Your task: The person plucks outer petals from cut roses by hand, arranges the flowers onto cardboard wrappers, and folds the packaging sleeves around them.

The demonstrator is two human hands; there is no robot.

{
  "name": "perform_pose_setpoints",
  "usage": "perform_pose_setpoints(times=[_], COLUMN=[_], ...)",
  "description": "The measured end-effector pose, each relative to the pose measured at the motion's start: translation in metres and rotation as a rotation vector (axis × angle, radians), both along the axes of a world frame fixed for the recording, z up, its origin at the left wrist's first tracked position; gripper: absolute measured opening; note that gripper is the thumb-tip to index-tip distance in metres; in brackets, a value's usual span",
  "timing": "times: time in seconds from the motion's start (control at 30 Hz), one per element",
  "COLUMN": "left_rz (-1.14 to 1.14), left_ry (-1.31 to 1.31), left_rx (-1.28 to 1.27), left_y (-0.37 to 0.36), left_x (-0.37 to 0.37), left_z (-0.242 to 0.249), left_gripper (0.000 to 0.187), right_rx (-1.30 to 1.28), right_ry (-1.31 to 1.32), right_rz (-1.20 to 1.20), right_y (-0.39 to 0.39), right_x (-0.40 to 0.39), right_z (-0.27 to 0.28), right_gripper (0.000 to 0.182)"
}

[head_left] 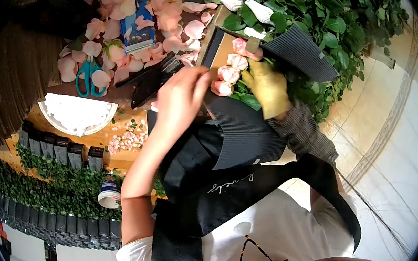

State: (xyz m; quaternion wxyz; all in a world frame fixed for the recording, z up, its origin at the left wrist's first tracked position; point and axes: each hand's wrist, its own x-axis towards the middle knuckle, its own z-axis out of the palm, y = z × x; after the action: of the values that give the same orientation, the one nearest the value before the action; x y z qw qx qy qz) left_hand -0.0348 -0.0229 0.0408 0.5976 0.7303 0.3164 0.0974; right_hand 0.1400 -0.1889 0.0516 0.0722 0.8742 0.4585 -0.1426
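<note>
My left hand point(182, 95) is bare and a little blurred. Its bent fingers look apart, with nothing visible between them. Just beyond it lies a black stapler-like tool point(154, 80). A yellow glove covers my right hand point(269, 90), which is closed beside several pale pink roses point(228, 74) and appears to grip the bunch; the stems are hidden. The rose heads line up along a tan board point(225, 46). Dark grey corrugated card point(250, 133) lies below the roses, and another corrugated piece point(300, 53) stands to their right.
Loose pink petals point(170, 14) and teal scissors point(90, 77) lie at the upper left. A white bowl point(79, 113) holds white material. Leafy stems point(331, 24), some with white netted buds point(260, 11), are piled upper right. Bundles point(48, 216) and a cup point(109, 193) stand lower left.
</note>
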Motion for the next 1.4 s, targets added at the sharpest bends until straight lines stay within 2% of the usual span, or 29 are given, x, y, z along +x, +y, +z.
perform_pose_setpoints(times=[0.07,0.1,0.13,0.2,0.27,0.3,0.37,0.53,0.6,0.63,0.67,0.73,0.8,0.87,0.9,0.93,1.0,1.07,1.1,1.13,1.23,1.27,1.3,1.33,1.4], left_rz=[-0.099,-0.218,-0.278,-0.225,-0.185,-0.145,-0.179,-0.236,-0.138,-0.148,-0.149,-0.134,-0.110,-0.005,-0.023,-0.018,-0.114,-0.165,-0.179,-0.186,-0.257,-0.260,-0.264,-0.265,-0.255], left_ry=[-0.033,0.104,0.136,0.086,0.021,-0.041,-0.007,-0.020,-0.058,-0.073,-0.074,-0.037,-0.092,-0.100,-0.092,-0.153,-0.111,-0.140,-0.149,-0.154,-0.262,-0.262,-0.247,-0.233,-0.239], left_rx=[0.001,-0.088,-0.226,-0.275,-0.307,-0.332,-0.332,-0.282,-0.154,-0.075,-0.072,-0.092,-0.117,-0.342,-0.461,-0.406,-0.302,-0.628,-0.657,-0.654,-0.097,-0.093,-0.172,-0.252,-0.230], left_y=[-0.009,-0.008,-0.009,-0.019,-0.021,-0.020,-0.015,-0.014,-0.016,-0.014,-0.013,-0.014,-0.022,-0.026,-0.018,-0.018,-0.015,-0.027,-0.025,-0.025,-0.024,-0.023,-0.022,-0.020,-0.018], left_x=[0.021,0.028,0.033,0.033,0.031,0.028,0.028,0.039,0.047,0.051,0.055,0.063,0.075,0.085,0.085,0.087,0.077,0.074,0.074,0.076,0.077,0.076,0.075,0.075,0.070], left_z=[-0.018,-0.014,-0.011,-0.016,-0.020,-0.020,-0.019,-0.021,-0.020,-0.021,-0.022,-0.025,-0.030,-0.030,-0.024,-0.029,-0.019,-0.037,-0.032,-0.031,-0.033,-0.032,-0.030,-0.028,-0.024], left_gripper=[0.017,0.020,0.021,0.024,0.024,0.023,0.024,0.026,0.026,0.027,0.027,0.029,0.030,0.031,0.036,0.043,0.049,0.052,0.044,0.044,0.033,0.033,0.032,0.032,0.033], right_rx=[-0.095,0.007,0.008,0.009,0.224,0.217,0.210,0.124,-0.081,0.008,0.011,-0.035,-0.025,-0.166,-0.042,-0.036,0.086,0.118,0.120,0.124,0.161,0.181,0.177,0.179,0.233], right_ry=[0.017,0.177,0.240,0.367,0.539,0.553,0.560,0.548,0.302,0.177,0.175,-0.127,-0.115,-0.187,-0.100,-0.099,-0.029,-0.070,-0.022,0.026,0.023,0.013,0.254,0.254,0.468], right_rz=[0.025,-0.080,-0.086,-0.103,-0.271,-0.220,-0.212,-0.300,-0.216,-0.051,-0.052,0.108,0.067,0.078,0.022,0.027,-0.049,-0.048,-0.146,-0.244,-0.229,-0.193,-0.406,-0.405,-0.470], right_y=[-0.008,-0.013,-0.020,-0.031,-0.032,-0.023,-0.025,-0.016,-0.001,-0.009,-0.014,-0.020,-0.026,-0.025,-0.018,-0.012,-0.010,-0.010,-0.013,-0.015,-0.021,-0.024,-0.017,-0.014,-0.018], right_x=[0.006,0.009,0.012,0.019,0.020,0.020,0.021,0.013,0.003,0.004,0.006,0.008,0.006,0.006,0.005,0.005,0.001,0.001,0.001,0.000,0.007,0.008,0.009,0.009,0.014], right_z=[-0.017,-0.018,-0.015,-0.008,-0.003,0.007,0.003,0.011,0.035,0.038,0.039,0.038,0.023,0.007,0.018,0.026,0.045,0.051,0.048,0.045,0.026,0.020,0.026,0.032,0.041], right_gripper=[0.033,0.034,0.035,0.037,0.033,0.034,0.035,0.040,0.041,0.042,0.042,0.038,0.038,0.035,0.031,0.031,0.029,0.027,0.026,0.027,0.025,0.026,0.025,0.025,0.025])
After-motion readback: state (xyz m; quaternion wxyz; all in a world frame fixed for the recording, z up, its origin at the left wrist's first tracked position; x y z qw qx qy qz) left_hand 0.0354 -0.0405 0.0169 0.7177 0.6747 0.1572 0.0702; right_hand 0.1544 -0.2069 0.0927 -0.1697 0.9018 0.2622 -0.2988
